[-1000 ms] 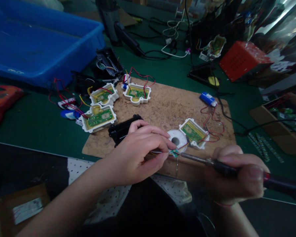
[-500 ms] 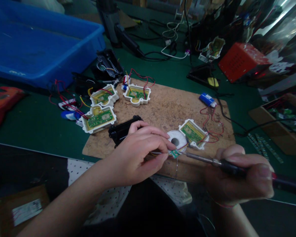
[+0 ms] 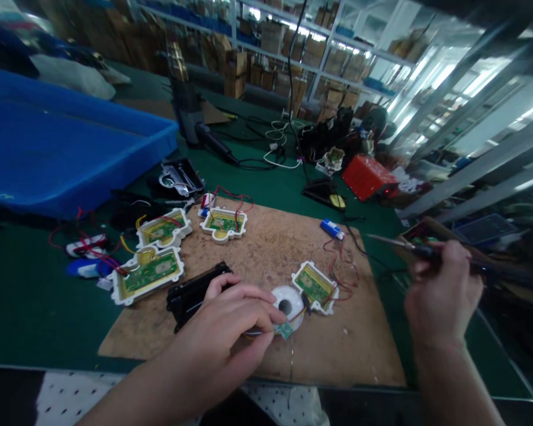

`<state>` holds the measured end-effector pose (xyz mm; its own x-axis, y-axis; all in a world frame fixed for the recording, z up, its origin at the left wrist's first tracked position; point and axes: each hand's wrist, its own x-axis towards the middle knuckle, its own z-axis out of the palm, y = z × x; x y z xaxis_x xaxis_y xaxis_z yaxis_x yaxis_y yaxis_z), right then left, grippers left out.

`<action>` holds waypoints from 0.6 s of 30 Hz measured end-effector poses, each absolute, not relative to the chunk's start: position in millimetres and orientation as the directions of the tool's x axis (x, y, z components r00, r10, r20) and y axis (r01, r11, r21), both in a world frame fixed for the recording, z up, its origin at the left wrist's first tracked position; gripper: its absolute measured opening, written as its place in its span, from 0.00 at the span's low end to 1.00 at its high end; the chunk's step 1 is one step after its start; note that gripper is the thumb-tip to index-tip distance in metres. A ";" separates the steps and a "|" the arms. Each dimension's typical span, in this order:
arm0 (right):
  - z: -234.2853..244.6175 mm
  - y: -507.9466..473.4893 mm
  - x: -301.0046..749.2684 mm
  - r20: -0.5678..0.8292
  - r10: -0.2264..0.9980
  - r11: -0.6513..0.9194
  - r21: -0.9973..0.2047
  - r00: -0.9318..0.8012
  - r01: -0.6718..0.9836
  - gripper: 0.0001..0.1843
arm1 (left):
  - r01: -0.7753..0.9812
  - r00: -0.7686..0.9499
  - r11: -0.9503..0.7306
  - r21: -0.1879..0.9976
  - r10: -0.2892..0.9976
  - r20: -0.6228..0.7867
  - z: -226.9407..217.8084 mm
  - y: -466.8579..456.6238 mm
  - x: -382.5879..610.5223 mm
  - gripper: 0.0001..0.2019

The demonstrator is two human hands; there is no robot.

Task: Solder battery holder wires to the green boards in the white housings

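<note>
My left hand pinches a small green circuit board at the near rim of a white solder spool. A thin strand of solder hangs down from beside the board. My right hand is closed round a soldering iron, whose tip points left, raised and well apart from the board. Just right of the spool lies a white housing with a green board inside, red wires running from it toward a blue battery. A black plastic casing lies behind my left hand.
Several white housings with boards and wired batteries sit on the left of the brown work board. A blue bin stands at the back left. A red box, the iron's stand and cables are behind.
My right hand has drawn the soldering iron away from the small circuit board, up and to the right. My left hand keeps its pinch. The head view has tilted up, showing shelves.
</note>
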<state>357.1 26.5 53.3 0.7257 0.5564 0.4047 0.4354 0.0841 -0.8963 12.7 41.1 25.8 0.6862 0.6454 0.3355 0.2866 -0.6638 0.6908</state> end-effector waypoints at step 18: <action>36.8 247.3 436.5 0.353 0.641 -0.244 -0.748 0.681 0.618 0.24 | 0.271 0.719 -0.748 0.605 0.575 0.389 33.2 46.4 15.8 0.10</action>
<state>436.5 247.3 36.8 0.6810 0.6414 0.3534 0.6175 -0.2435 -0.7479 15.8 46.4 33.2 0.7193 0.5754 0.3892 0.2712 -0.7484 0.6053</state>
